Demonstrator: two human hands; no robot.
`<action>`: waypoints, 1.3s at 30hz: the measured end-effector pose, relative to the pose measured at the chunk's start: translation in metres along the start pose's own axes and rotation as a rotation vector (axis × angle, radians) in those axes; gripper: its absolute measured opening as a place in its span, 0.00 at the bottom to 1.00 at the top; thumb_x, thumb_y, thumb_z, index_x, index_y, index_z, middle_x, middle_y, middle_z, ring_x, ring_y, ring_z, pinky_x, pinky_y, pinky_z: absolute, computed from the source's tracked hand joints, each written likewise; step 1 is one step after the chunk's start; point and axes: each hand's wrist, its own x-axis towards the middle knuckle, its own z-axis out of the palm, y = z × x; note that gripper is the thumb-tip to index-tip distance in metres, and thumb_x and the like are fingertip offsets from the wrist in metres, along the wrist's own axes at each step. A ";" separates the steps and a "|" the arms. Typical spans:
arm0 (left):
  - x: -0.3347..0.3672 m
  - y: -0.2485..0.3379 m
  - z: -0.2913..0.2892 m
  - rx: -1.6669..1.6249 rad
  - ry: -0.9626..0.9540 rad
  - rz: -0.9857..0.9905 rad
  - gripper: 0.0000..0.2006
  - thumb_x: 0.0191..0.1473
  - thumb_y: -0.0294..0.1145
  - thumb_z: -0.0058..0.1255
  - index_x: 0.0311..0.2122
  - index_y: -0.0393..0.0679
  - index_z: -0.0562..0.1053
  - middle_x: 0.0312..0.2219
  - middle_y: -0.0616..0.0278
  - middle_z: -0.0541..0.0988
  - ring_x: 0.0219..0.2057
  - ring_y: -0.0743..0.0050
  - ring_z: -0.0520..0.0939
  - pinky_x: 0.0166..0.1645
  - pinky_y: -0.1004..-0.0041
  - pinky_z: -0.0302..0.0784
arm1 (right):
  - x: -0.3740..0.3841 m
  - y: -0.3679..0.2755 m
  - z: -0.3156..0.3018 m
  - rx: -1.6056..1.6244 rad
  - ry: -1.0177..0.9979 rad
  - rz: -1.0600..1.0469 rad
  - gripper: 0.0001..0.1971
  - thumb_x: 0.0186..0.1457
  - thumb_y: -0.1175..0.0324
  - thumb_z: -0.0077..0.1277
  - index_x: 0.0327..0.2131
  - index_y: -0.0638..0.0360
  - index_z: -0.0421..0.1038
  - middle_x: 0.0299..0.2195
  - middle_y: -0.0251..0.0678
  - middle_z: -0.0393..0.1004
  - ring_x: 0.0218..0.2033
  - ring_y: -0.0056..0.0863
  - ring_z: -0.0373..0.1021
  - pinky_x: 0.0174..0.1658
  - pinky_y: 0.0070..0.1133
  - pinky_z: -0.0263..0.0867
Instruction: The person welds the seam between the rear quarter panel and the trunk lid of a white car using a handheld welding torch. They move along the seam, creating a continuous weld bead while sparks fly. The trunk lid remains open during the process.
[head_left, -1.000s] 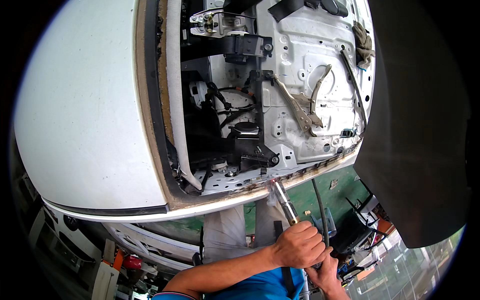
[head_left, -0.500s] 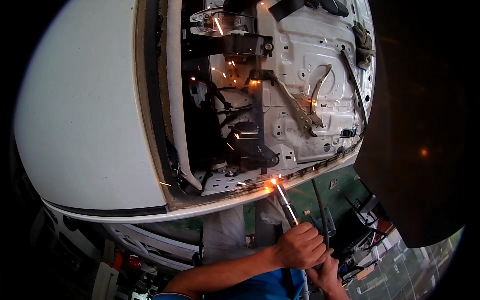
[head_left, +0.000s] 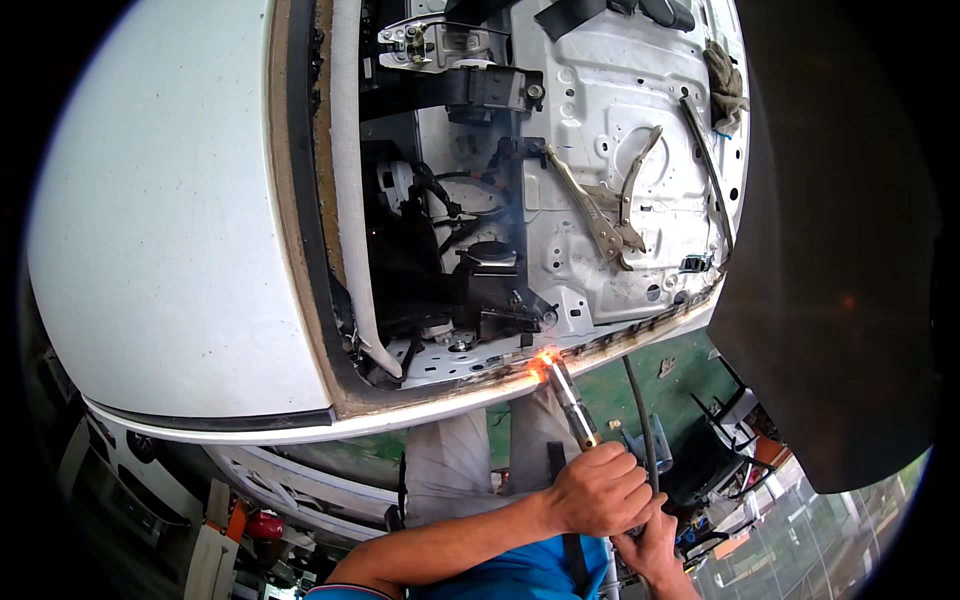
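A welding torch (head_left: 568, 395) slants up from my hands, its silver nozzle tip at the seam along the car body's near edge (head_left: 470, 391). Orange glow and small flames show at that tip. My left hand (head_left: 603, 488), closed in a fist, wraps the torch's handle just below the metal neck. Right beneath it, my right hand (head_left: 655, 545) is closed too, partly covered by the left, around the lower part of the same handle. Up on the white inner panel (head_left: 590, 110) lie locking pliers (head_left: 605, 225), away from both hands.
A white outer car panel (head_left: 170, 220) fills the left. Dark brackets and wiring (head_left: 450, 200) sit in the body opening. A grey glove (head_left: 725, 90) rests near the panel's far right. A large dark sheet-like shape (head_left: 840, 250) hangs at right. A black hose (head_left: 642, 420) runs near my hands.
The bright sparks that flew across the opening and panel are gone. The glow at the torch tip has turned redder, and thin smoke shows. My hands have hardly moved.
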 end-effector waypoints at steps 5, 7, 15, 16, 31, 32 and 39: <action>-0.002 -0.001 -0.001 -0.005 -0.030 -0.006 0.16 0.46 0.34 0.62 0.15 0.46 0.66 0.16 0.66 0.64 0.20 0.68 0.67 0.29 0.69 0.65 | 0.000 0.004 0.003 0.023 0.013 0.001 0.27 0.45 0.66 0.68 0.43 0.69 0.63 0.26 0.49 0.74 0.25 0.54 0.74 0.27 0.35 0.70; -0.002 -0.001 -0.001 -0.004 -0.032 -0.005 0.16 0.46 0.34 0.62 0.15 0.46 0.66 0.16 0.66 0.64 0.20 0.68 0.67 0.29 0.69 0.65 | -0.001 0.005 0.004 0.011 0.006 0.008 0.27 0.45 0.66 0.68 0.43 0.68 0.63 0.26 0.49 0.74 0.26 0.54 0.74 0.28 0.35 0.70; -0.001 -0.002 -0.001 0.022 -0.013 -0.007 0.17 0.46 0.34 0.62 0.15 0.47 0.66 0.15 0.67 0.64 0.20 0.70 0.67 0.28 0.70 0.64 | 0.000 0.004 0.003 -0.003 -0.020 0.040 0.28 0.47 0.65 0.67 0.44 0.69 0.62 0.26 0.49 0.75 0.26 0.54 0.75 0.28 0.34 0.71; 0.001 -0.002 -0.001 0.043 0.004 -0.007 0.18 0.46 0.35 0.62 0.14 0.47 0.65 0.15 0.68 0.63 0.19 0.71 0.67 0.28 0.71 0.64 | -0.002 0.005 0.004 0.009 -0.026 0.063 0.29 0.47 0.64 0.67 0.45 0.69 0.62 0.26 0.49 0.75 0.26 0.55 0.75 0.28 0.34 0.71; 0.004 0.002 0.001 -0.003 -0.012 0.015 0.18 0.46 0.34 0.61 0.14 0.46 0.64 0.15 0.67 0.63 0.18 0.70 0.68 0.27 0.71 0.65 | -0.006 0.007 0.002 -0.004 0.024 -0.013 0.27 0.44 0.67 0.68 0.42 0.68 0.63 0.24 0.48 0.73 0.24 0.55 0.73 0.26 0.36 0.69; 0.003 0.002 0.001 0.005 -0.018 0.014 0.17 0.47 0.34 0.61 0.14 0.46 0.65 0.15 0.66 0.63 0.19 0.69 0.68 0.28 0.70 0.65 | -0.008 0.009 0.003 -0.014 0.024 -0.019 0.27 0.44 0.67 0.68 0.42 0.68 0.63 0.24 0.48 0.73 0.24 0.55 0.73 0.26 0.36 0.69; -0.002 0.002 0.002 0.017 -0.041 -0.007 0.15 0.47 0.35 0.60 0.16 0.46 0.66 0.17 0.65 0.64 0.22 0.67 0.68 0.32 0.69 0.66 | 0.001 0.000 -0.003 0.023 0.016 0.000 0.28 0.45 0.66 0.67 0.43 0.69 0.62 0.25 0.48 0.72 0.24 0.55 0.72 0.26 0.37 0.68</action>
